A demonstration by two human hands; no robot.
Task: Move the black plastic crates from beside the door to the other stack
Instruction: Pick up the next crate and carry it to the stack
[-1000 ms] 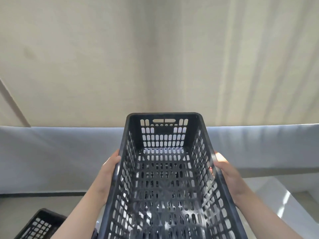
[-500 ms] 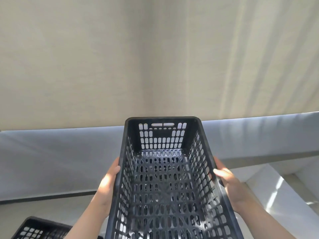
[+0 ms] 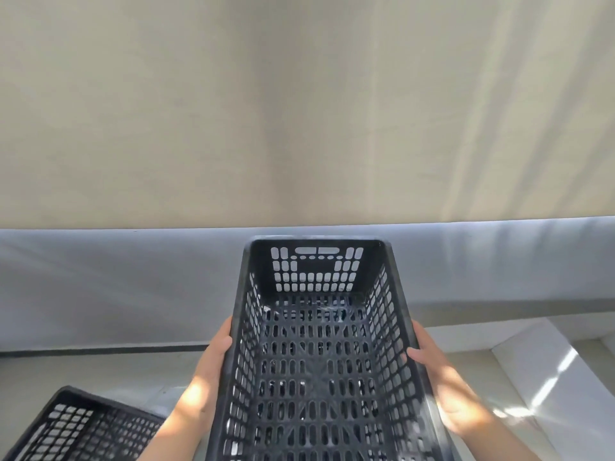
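Note:
An empty black plastic crate (image 3: 316,354) with slotted walls and floor is held up in front of me, long side pointing away. My left hand (image 3: 208,371) grips its left rim, with the fingers hidden behind the wall. My right hand (image 3: 436,367) grips the right rim, its thumb inside the wall. A second black crate (image 3: 83,427) sits low at the bottom left, only partly in frame.
A beige wall (image 3: 299,111) with a grey lower band (image 3: 133,287) fills the view ahead. A pale floor (image 3: 100,371) lies below it. At the right a white ledge (image 3: 539,367) catches streaks of sunlight.
The crate in my hands has dropped slightly lower in the view. The view has shifted, and more of the crate at the bottom left shows now.

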